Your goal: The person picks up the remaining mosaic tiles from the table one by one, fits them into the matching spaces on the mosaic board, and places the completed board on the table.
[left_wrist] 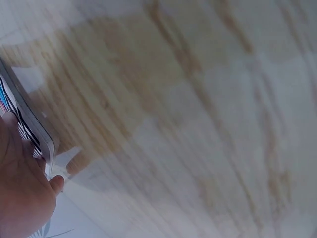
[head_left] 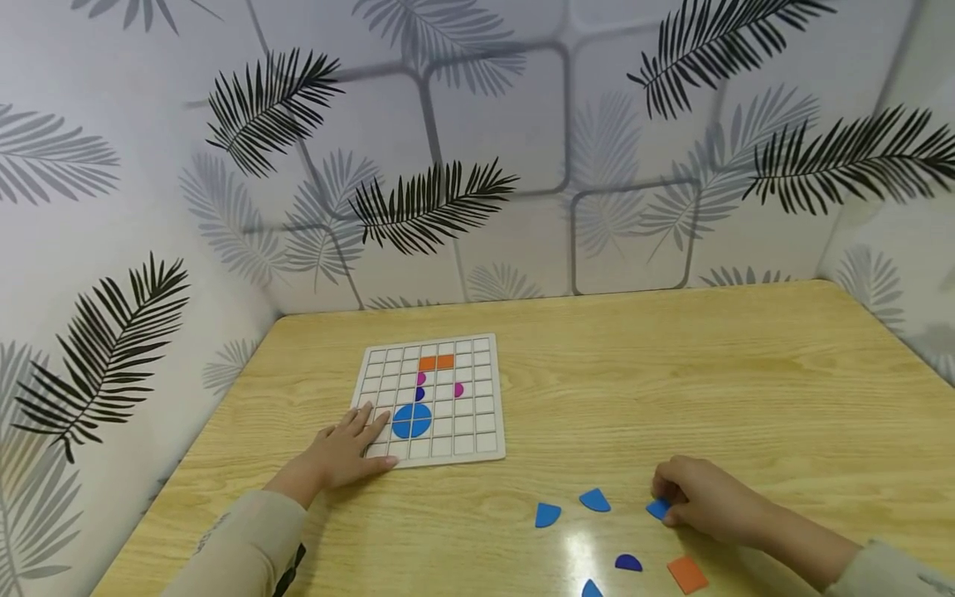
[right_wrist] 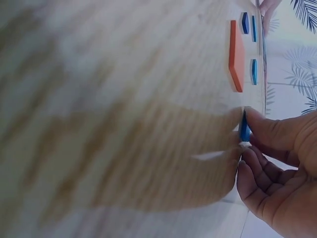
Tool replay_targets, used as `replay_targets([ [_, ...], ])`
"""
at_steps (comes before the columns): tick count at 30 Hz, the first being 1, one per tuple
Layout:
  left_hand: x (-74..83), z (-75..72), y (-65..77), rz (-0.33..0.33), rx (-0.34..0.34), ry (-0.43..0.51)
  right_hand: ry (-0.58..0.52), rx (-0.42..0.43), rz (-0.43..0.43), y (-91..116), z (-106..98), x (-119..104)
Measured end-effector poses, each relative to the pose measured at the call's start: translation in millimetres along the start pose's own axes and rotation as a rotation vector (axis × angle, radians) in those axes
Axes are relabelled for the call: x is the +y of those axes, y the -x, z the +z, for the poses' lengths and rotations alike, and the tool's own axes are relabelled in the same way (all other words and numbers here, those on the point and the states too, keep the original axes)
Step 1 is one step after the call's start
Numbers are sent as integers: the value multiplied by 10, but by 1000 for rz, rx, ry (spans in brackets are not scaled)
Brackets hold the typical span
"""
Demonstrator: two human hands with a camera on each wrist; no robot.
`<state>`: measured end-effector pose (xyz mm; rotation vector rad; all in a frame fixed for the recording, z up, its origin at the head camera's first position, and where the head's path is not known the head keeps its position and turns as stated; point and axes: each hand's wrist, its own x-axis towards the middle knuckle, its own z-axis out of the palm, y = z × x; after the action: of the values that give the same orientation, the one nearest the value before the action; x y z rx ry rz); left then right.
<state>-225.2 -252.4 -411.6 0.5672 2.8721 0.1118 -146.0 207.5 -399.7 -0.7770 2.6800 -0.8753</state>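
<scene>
A white grid board (head_left: 477, 427) lies at the left of the table in the head view. My left hand (head_left: 346, 452) rests on its near left corner with fingers spread. Four-part blue disc (head_left: 403, 412), two orange squares (head_left: 428, 363), two magenta half-circles (head_left: 458, 390) and a dark blue half-circle (head_left: 420, 394) sit in the grid. At the right, my right hand (head_left: 709, 497) pinches a blue quarter-circle piece (head_left: 657, 508) low at the tabletop. The right wrist view shows the thumb against this blue piece (right_wrist: 244, 130), other fingers curled close by.
Loose blue quarter-circles (head_left: 548, 515) lie between the board and my right hand. Nearer to me are a dark blue half-circle (head_left: 628, 563) and an orange square (head_left: 687, 574). A leaf-patterned wall (head_left: 515, 240) borders the wooden table (head_left: 634, 373) at the back and left.
</scene>
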Motion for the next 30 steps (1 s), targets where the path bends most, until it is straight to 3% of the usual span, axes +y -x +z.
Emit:
replay_targets([
  [4,-48,40,-27,6,15,3,29,19,18,-1,9,-4],
  [8,5,-15,0,5,-2,15,29,25,30,0,16,4],
  [16,87,-103,52,-2,-27,61,-61,22,51,-16,14,-29],
  [21,65,-73,43,-1,-15,57,-70,34,33,-7,12,-33],
  [30,137,-155,85,4,-23,62,-78,25,-3,-31,-27,-31],
])
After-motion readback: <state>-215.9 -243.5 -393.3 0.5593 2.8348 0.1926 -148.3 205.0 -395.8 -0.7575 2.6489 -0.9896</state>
